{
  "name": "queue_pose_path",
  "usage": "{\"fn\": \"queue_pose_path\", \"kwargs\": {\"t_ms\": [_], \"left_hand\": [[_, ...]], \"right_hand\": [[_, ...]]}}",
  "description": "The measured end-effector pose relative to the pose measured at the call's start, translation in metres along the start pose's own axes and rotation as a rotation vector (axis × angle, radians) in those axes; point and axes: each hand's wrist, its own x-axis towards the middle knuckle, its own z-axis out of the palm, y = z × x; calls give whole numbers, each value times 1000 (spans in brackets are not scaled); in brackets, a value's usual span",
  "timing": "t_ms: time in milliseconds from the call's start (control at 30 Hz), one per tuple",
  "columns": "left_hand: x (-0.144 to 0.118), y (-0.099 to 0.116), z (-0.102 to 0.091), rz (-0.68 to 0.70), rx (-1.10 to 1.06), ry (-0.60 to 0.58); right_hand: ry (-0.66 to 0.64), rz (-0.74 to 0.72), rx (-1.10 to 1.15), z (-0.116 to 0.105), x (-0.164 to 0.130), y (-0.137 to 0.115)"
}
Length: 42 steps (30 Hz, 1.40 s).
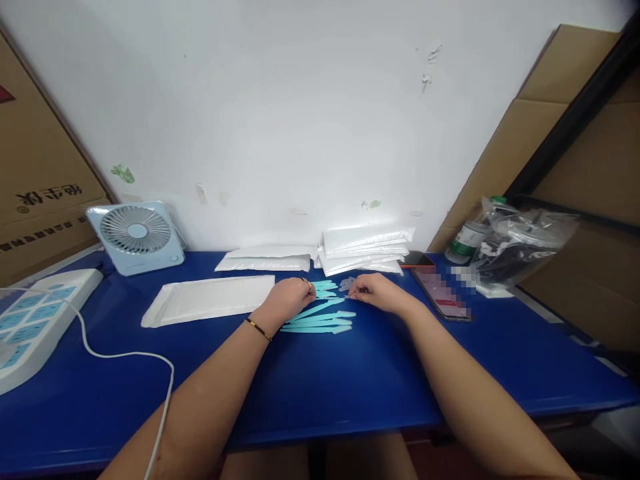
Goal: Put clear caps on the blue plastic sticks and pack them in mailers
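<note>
Small teal plastic pieces (320, 317) on the blue table (350, 380) are touched by the left hand (287, 298); a pale piece (347, 285) is pinched in the right hand (376, 292). The left grip is loosely curled, grasping nothing clearly.

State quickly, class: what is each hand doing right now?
Left hand: curled, fingertips on the turquoise plastic sticks; a firm hold cannot be told.
Right hand: fingers pinched on a small pale piece above the sticks.

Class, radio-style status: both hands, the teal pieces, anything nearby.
Left hand and right hand both down on teal plastic pieces. Grip unclear. White mailer left, phone right.
</note>
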Motion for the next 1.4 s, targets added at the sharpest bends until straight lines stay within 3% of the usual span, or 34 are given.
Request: {"fn": "queue_pose_path", "kwargs": {"t_ms": [467, 633, 767, 867, 1033, 1233, 1400], "left_hand": [[3, 6, 11, 67, -125, -19], [0, -6, 5, -50, -87, 59], [0, -16, 4, -60, -31, 53], [1, -16, 5, -44, -14, 33], [1, -10, 2, 23, 42, 28], [1, -7, 2, 37, 76, 12], [0, -8, 6, 32, 36, 26]], "right_hand": [[9, -162, 63, 15, 7, -17], [181, -21, 25, -13, -6, 7], [77, 44, -37, -27, -14, 25], [-8, 54, -18, -23, -13, 23], [-15, 79, -87, -10, -8, 13], [54, 84, -273, -2, -2, 6], [93, 27, -211, -3, -2, 5]]}}
